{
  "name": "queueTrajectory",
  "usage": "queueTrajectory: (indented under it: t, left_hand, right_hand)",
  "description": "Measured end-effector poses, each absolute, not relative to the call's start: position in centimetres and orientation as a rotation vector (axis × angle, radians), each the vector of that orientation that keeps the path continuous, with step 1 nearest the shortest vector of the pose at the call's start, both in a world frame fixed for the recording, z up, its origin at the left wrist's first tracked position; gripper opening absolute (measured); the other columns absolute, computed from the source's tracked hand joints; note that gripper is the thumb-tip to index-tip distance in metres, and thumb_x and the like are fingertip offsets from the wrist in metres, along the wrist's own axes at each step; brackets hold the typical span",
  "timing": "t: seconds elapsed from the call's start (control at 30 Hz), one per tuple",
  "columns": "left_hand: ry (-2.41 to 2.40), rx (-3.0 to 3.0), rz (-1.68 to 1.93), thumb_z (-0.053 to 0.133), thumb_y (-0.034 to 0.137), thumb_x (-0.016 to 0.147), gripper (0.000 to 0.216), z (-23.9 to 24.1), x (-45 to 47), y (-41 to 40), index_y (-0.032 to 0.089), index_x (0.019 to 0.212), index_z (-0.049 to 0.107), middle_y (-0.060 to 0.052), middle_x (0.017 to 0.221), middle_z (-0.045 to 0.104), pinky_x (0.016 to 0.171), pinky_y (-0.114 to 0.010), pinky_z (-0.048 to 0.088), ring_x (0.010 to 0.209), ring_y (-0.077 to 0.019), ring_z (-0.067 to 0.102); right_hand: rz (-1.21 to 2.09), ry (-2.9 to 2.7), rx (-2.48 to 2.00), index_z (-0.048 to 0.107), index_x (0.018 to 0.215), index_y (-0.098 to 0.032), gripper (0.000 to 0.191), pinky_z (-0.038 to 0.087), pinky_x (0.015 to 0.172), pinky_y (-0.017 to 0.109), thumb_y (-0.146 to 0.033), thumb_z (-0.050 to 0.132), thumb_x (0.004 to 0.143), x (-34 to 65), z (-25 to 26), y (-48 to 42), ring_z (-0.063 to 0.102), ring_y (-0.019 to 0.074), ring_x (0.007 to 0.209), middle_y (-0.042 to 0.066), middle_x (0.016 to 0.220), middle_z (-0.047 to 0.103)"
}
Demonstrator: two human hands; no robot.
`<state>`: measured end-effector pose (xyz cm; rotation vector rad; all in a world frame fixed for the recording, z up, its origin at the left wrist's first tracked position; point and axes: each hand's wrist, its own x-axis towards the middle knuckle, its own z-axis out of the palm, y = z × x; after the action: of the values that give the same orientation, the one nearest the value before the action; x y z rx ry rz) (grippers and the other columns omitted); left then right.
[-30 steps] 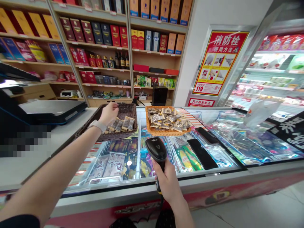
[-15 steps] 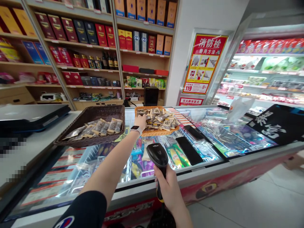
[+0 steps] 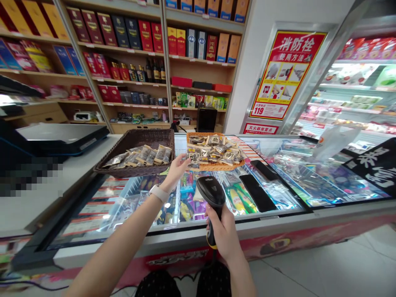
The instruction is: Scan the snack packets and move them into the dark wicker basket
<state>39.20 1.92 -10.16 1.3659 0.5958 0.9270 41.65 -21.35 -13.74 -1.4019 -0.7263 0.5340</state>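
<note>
My right hand [image 3: 223, 234] is wrapped round the handle of a black barcode scanner [image 3: 211, 195], held upright over the front of the glass-topped freezer [image 3: 278, 214]. My left hand [image 3: 178, 167], with a white watch on the wrist, pinches a small snack packet [image 3: 194, 159] and holds it just above the scanner's head. Behind it an orange basket [image 3: 216, 166] is heaped with several similar packets. To the left, a dark brown wicker basket [image 3: 139, 140] holds a row of such packets.
A black till screen [image 3: 58, 138] stands on the white counter [image 3: 34, 194] at left. Two black sliding handles [image 3: 258, 192] lie on the freezer glass. Wooden shelves [image 3: 136, 62] of boxed goods fill the back wall; an open chiller [image 3: 355, 95] stands at right.
My left hand moved from the brown basket to the orange one, picked up a packet and drew it back towards the scanner. The scanner stayed roughly in place.
</note>
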Motion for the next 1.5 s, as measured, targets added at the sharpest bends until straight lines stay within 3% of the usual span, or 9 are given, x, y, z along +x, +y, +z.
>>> queueTrajectory:
  t: [0.17, 0.3, 0.4, 0.53, 0.67, 0.8, 0.93, 1.03, 1.5]
  left_hand:
    - [0.645, 1.21, 0.87, 0.082, 0.028, 0.077, 0.037, -12.3, 35.3, 0.5, 0.018, 0.109, 0.065, 0.001, 0.081, 0.066, 0.059, -0.021, 0.053, 0.065, -0.0122, 0.065]
    - [0.594, 1.033, 0.838, 0.075, 0.017, 0.082, 0.021, -13.3, 33.3, 0.9, 0.017, 0.1, 0.064, 0.0, 0.083, 0.066, 0.06, -0.021, 0.055, 0.063, -0.01, 0.064]
    - [0.554, 0.856, 0.75, 0.064, 0.016, 0.089, 0.003, -13.3, 32.5, 1.3, 0.016, 0.089, 0.061, -0.002, 0.076, 0.063, 0.05, -0.019, 0.047, 0.057, -0.0102, 0.061]
    - [0.469, 0.7, 0.584, 0.056, 0.045, 0.098, 0.035, -13.0, 32.1, 1.6, 0.016, 0.08, 0.06, 0.0, 0.064, 0.052, 0.041, -0.018, 0.036, 0.045, -0.0075, 0.046]
    - [0.394, 0.675, 0.57, 0.061, 0.066, 0.091, 0.047, -12.9, 31.8, 1.3, 0.019, 0.091, 0.066, 0.0, 0.067, 0.055, 0.041, -0.018, 0.033, 0.046, -0.0083, 0.045]
    - [0.337, 0.709, 0.575, 0.059, 0.066, 0.093, 0.049, -12.8, 31.6, 0.9, 0.019, 0.101, 0.072, -0.002, 0.073, 0.062, 0.047, -0.021, 0.042, 0.052, -0.0105, 0.053]
    - [0.34, 0.755, 0.542, 0.053, 0.062, 0.098, 0.052, -12.6, 31.7, 0.7, 0.019, 0.117, 0.075, -0.007, 0.087, 0.073, 0.072, -0.031, 0.057, 0.074, -0.0185, 0.069]
    - [0.415, 0.774, 0.561, 0.052, 0.061, 0.099, 0.053, -12.6, 32.0, 0.7, 0.016, 0.114, 0.076, -0.012, 0.098, 0.077, 0.083, -0.039, 0.059, 0.09, -0.0263, 0.074]
    - [0.424, 0.858, 0.643, 0.038, 0.063, 0.103, 0.062, -13.5, 33.3, 0.4, 0.013, 0.107, 0.074, -0.013, 0.09, 0.078, 0.08, -0.034, 0.06, 0.082, -0.0238, 0.075]
  right_hand:
    - [0.578, -0.76, -1.432, 0.068, 0.104, -0.018, 0.053, 0.047, 0.052, 0.025, -0.069, 0.061, 0.093, 40.9, -14.0, -21.4, 0.053, 0.0158, 0.055, -0.004, 0.062, 0.053]
    - [0.614, -0.768, -1.441, 0.066, 0.098, -0.019, 0.052, 0.046, 0.051, 0.026, -0.07, 0.061, 0.092, 40.1, -14.3, -21.4, 0.052, 0.0155, 0.053, -0.004, 0.062, 0.055]
    - [0.63, -0.766, -1.434, 0.067, 0.098, -0.019, 0.05, 0.045, 0.049, 0.026, -0.068, 0.062, 0.092, 39.5, -14.4, -21.3, 0.049, 0.0147, 0.053, -0.003, 0.065, 0.055]
    - [0.638, -0.771, -1.449, 0.067, 0.1, -0.018, 0.05, 0.047, 0.05, 0.026, -0.067, 0.061, 0.093, 38.8, -14.3, -21.3, 0.05, 0.0154, 0.055, -0.002, 0.068, 0.055]
    - [0.671, -0.792, -1.455, 0.065, 0.099, -0.019, 0.047, 0.047, 0.051, 0.026, -0.065, 0.06, 0.093, 38.5, -14.0, -21.3, 0.051, 0.0157, 0.055, -0.002, 0.068, 0.055]
    - [0.702, -0.841, -1.452, 0.064, 0.094, -0.019, 0.044, 0.046, 0.051, 0.026, -0.063, 0.059, 0.095, 38.2, -14.0, -21.4, 0.052, 0.0153, 0.053, -0.002, 0.064, 0.057]
    - [0.7, -0.869, -1.473, 0.066, 0.094, -0.018, 0.044, 0.05, 0.053, 0.027, -0.061, 0.06, 0.095, 37.9, -14.3, -21.4, 0.057, 0.0178, 0.059, 0.002, 0.07, 0.063]
    - [0.653, -0.901, -1.487, 0.07, 0.099, -0.016, 0.044, 0.051, 0.053, 0.027, -0.058, 0.059, 0.096, 37.7, -14.5, -21.4, 0.062, 0.0203, 0.064, 0.005, 0.076, 0.068]
    - [0.626, -0.902, -1.587, 0.071, 0.118, -0.017, 0.048, 0.05, 0.055, 0.028, -0.058, 0.053, 0.099, 37.2, -13.7, -20.9, 0.071, 0.0255, 0.073, 0.009, 0.088, 0.075]
